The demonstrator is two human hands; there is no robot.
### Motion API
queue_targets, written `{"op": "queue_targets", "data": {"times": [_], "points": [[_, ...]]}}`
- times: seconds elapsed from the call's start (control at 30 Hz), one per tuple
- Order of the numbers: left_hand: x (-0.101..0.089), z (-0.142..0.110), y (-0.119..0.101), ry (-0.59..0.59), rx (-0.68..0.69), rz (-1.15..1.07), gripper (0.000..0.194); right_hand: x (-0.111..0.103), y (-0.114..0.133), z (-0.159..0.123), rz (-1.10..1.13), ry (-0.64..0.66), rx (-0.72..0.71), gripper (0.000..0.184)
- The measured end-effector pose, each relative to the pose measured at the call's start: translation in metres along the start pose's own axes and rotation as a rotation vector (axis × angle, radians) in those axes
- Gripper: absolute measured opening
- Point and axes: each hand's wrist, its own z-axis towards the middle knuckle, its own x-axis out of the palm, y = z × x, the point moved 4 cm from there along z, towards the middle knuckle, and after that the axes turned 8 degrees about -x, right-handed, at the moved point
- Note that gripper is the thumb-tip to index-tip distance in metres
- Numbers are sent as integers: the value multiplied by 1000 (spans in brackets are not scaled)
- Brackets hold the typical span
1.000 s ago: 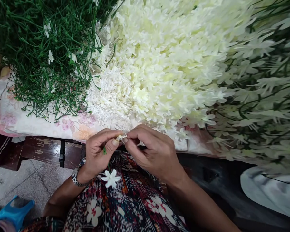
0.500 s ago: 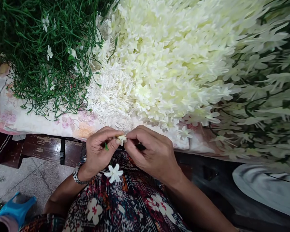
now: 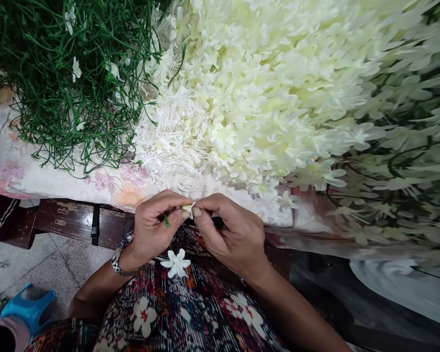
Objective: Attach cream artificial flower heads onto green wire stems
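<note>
1. From where I stand, both hands meet just past the near edge of the floral cloth (image 3: 58, 171), above the patterned clothing (image 3: 198, 303).
2. The left hand (image 3: 157, 225) has its grip closed on a small cream flower (image 3: 187, 209), pinched between thumb and forefinger; a green stem tip (image 3: 166, 221) pokes out among its fingers.
3. The right hand (image 3: 232, 232) has its grip closed on the other side of that same little flower, its thumb and forefinger almost touching the left ones.
4. A white open flower (image 3: 176, 263) sits below the left hand, in front of the clothing; I can't make out what holds it up.
5. There's a metal watch (image 3: 116, 261) on the left wrist.
6. Beyond the hands, the cloth carries a tangle of green stems (image 3: 91, 83) on the left, with a few white blooms caught in it.
7. Right beside that lies a patch of thin white strands (image 3: 172, 137), then a big heap of cream flower heads (image 3: 271, 98).
8. Farther right, stemmed white flowers (image 3: 399, 181) spread out, rather blurred.
9. Down at lower left, a blue plastic stool (image 3: 29, 305) stands on the speckled tile floor (image 3: 73, 259).
</note>
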Motion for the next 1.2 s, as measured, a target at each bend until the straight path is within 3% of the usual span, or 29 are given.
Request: {"op": "queue_targets", "data": {"times": [0.2,0.47,0.63,0.9,1.2], "points": [[1,0,1,14,-18,5,18,0,0,-3,34,-62,21,10],[1,-2,3,72,-106,31,29,1,5,1,-139,-89,-168,15],[0,-3,5,2,-173,0,23,2,8,3,-247,-38,-214,11],[4,-2,13,-34,-228,-127,28,2,5,9,-275,-15,-154,7],[5,0,8,-44,-195,-174,11,2,4,12,-229,13,-103,9]]}}
